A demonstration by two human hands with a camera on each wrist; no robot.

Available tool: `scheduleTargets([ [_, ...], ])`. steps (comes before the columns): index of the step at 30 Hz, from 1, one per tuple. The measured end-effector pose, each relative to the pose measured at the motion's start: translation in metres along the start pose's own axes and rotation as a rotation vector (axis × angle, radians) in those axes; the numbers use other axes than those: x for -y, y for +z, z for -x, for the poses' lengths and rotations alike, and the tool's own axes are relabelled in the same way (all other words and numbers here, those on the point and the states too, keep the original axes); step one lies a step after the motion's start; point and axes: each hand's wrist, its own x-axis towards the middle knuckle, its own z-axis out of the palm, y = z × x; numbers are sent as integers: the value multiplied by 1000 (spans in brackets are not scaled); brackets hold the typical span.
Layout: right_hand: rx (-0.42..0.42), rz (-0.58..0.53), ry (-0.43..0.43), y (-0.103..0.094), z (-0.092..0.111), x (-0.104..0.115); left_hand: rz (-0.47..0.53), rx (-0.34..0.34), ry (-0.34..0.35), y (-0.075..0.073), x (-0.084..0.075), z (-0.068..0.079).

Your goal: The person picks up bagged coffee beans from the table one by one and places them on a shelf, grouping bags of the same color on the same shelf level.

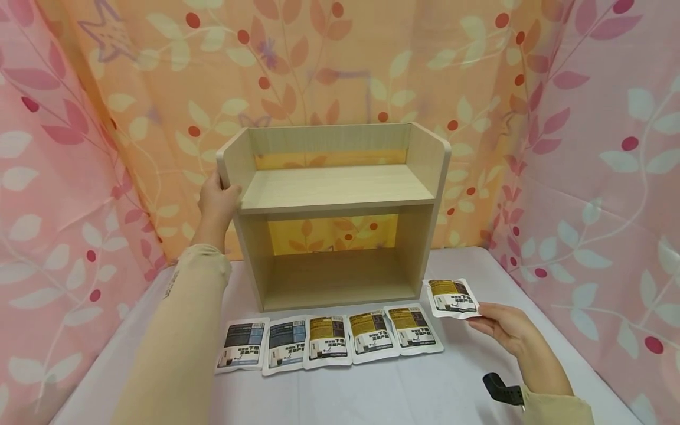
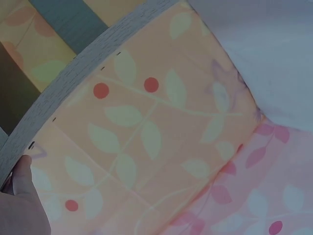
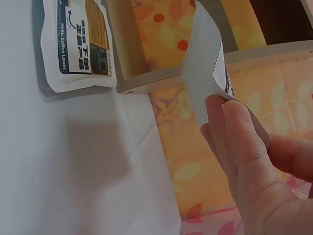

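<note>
A small wooden two-tier shelf (image 1: 340, 189) stands on the white-covered table. With my left hand (image 1: 218, 203) I grip its left side panel about halfway up; the left wrist view shows the thumb (image 2: 22, 176) at the panel's edge. My right hand (image 1: 512, 332) pinches the corner of a white coffee packet (image 1: 454, 302) with a yellow and black label, held above the table beside the shelf's lower right. In the right wrist view the packet (image 3: 200, 68) is seen almost edge-on, its plain back showing.
In front of the shelf several coffee packets lie in a slightly overlapping row: two with blue labels (image 1: 243, 342) at the left, three with yellow labels (image 1: 372, 333) at the right. Floral curtains (image 1: 345, 59) enclose the table at the back and both sides.
</note>
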Motion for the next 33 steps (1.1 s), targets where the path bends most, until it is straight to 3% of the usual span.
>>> scheduleTargets([
  [19, 68, 6, -88, 11, 12, 11, 19, -10, -16, 0, 1, 2],
  [27, 45, 14, -101, 16, 18, 16, 8, -11, -10, 1, 1, 1],
  [33, 101, -25, -134, 17, 20, 20, 25, -12, -18, 1, 0, 1],
])
